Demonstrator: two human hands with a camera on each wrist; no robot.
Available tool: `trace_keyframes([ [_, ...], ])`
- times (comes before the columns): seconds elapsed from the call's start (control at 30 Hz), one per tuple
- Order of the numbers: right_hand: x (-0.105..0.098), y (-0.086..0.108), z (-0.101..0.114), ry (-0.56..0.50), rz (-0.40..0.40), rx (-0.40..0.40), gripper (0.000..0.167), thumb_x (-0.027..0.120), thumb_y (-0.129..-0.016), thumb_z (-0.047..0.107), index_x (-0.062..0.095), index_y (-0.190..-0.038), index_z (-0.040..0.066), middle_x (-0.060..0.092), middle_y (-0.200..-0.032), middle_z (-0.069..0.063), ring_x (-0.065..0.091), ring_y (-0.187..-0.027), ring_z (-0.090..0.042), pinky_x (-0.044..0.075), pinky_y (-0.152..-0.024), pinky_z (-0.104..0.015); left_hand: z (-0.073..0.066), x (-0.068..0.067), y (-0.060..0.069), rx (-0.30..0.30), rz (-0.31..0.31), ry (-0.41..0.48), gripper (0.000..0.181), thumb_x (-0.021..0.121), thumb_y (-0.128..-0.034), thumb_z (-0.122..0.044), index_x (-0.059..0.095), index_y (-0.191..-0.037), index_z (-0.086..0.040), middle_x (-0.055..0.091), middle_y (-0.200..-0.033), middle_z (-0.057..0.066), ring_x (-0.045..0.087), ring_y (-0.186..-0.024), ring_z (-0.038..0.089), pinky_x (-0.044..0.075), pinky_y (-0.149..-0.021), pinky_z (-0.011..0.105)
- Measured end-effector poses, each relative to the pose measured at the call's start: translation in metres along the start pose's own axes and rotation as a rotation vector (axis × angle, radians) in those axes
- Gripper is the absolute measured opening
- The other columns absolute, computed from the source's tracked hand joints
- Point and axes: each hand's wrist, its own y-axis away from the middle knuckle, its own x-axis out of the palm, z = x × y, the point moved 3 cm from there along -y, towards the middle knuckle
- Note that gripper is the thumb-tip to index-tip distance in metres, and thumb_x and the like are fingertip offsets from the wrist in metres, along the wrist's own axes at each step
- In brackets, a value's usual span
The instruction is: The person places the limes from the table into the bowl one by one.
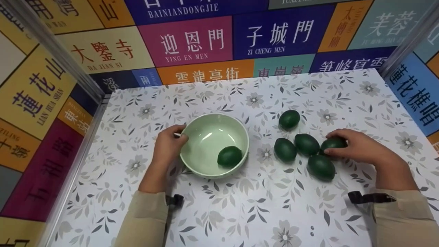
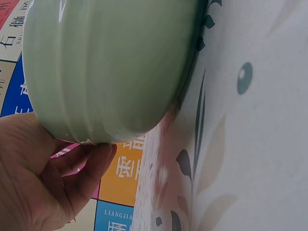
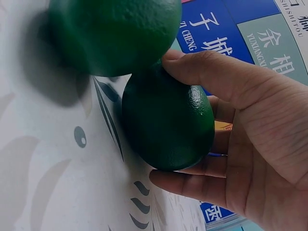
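Observation:
On the table stands a light green bowl (image 1: 200,164) with one dark green avocado (image 1: 229,156) inside. My left hand (image 1: 168,144) grips the bowl's left edge; in the left wrist view its fingers are curled against the bowl's side (image 2: 110,72). My right hand (image 1: 358,145) holds another avocado (image 1: 333,144), with thumb and fingers around it. The right wrist view shows this held avocado (image 3: 166,120) low by the table, against another avocado (image 3: 115,33). Several more lie loose: a nearer avocado (image 1: 321,167), a middle avocado (image 1: 307,144), a left avocado (image 1: 285,150) and a back avocado (image 1: 289,119).
A white floral cloth (image 1: 219,212) covers the table. Behind it rises a wall of coloured panels (image 1: 192,41) with lettering, and more panels (image 1: 37,137) stand at the left. Each sleeve has a dark band at the wrist.

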Motion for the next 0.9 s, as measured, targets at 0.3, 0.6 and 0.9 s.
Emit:
trace_keyframes([
  [0.3, -0.003, 0.001, 0.0, 0.014, -0.022, -0.018, 0.06, 0.076, -0.091, 0.05, 0.064, -0.133, 0.01, 0.066, -0.127, -0.015, 0.058, -0.112, -0.03, 0.044, -0.091, -0.038, -0.001, -0.001, 0.0, 0.002, -0.001, -0.014, 0.042, 0.064, -0.0918, -0.014, 0.071, -0.133, -0.012, 0.072, -0.122, 0.013, 0.071, -0.103, 0.026, 0.06, -0.08, 0.038],
  [0.6, -0.008, 0.003, -0.001, -0.012, -0.038, -0.004, 0.061, 0.076, -0.091, 0.049, 0.062, -0.136, 0.01, 0.064, -0.13, -0.017, 0.057, -0.113, -0.031, 0.043, -0.088, -0.028, -0.001, 0.0, 0.0, 0.012, -0.013, -0.004, 0.042, 0.065, -0.0908, -0.014, 0.072, -0.132, -0.011, 0.073, -0.119, 0.014, 0.072, -0.101, 0.026, 0.06, -0.078, 0.037],
  [0.9, -0.011, 0.005, 0.003, -0.03, -0.098, -0.032, 0.056, 0.077, -0.092, 0.045, 0.063, -0.133, 0.01, 0.065, -0.129, -0.015, 0.055, -0.112, -0.026, 0.041, -0.088, -0.027, -0.001, -0.001, 0.001, 0.033, -0.017, -0.005, 0.04, 0.064, -0.0913, -0.015, 0.073, -0.13, -0.011, 0.073, -0.116, 0.012, 0.071, -0.097, 0.025, 0.059, -0.075, 0.035],
])
